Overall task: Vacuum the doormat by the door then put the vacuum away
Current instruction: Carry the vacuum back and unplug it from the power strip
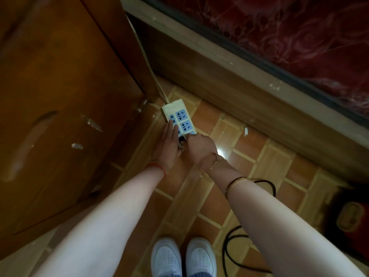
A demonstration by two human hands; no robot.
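The vacuum cleaner point(347, 214) is sitting at the right edge of the frame, a dark red body only partly in view, with its black cord point(229, 246) looping over the tiles at the lower right. At the centre, the right hand point(199, 148) is curling its fingers down around a black plug point(182, 139) at the near end of a white power strip point(178, 117), though the fingertips themselves are hidden beneath the hand. Just beside it, the left hand point(166, 145) is lying flat with straight fingers pressing on the strip's left side. The strip is resting on the brown tiled floor point(259, 156), its pale cable point(147, 62) running toward the top of the frame along a wooden cabinet point(60, 96) filling the upper left. A dark red patterned mattress point(299, 37) is occupying the upper right. White shoes point(183, 256) are showing at the bottom centre.
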